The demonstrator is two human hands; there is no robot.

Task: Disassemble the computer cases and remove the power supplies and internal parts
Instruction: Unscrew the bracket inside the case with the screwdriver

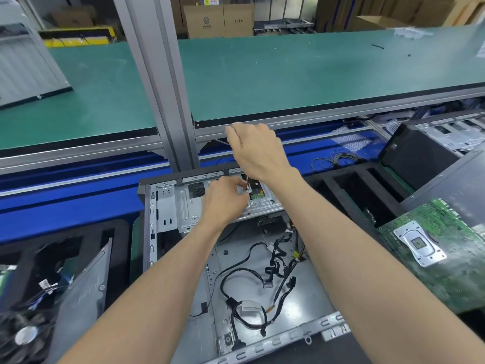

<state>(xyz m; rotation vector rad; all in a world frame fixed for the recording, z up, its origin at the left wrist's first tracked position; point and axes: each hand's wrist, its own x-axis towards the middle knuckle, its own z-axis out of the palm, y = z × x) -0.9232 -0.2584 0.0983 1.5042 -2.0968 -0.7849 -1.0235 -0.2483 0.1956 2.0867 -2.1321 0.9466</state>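
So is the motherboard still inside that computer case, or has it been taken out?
Out. The case lies open with only loose black cables on its bare metal floor, and a green motherboard lies outside, to the right.

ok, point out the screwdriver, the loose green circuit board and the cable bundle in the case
screwdriver (247,183): head view, on the metal shaft just above the tip.
circuit board (451,274): head view, on the green surface right of the silver socket bracket.
cable bundle (275,261): head view, on the black wires lying on the case floor.

2 hands (258,151), 2 PC cases (183,206), 1 mobo (446,258), 1 screwdriver (247,183).
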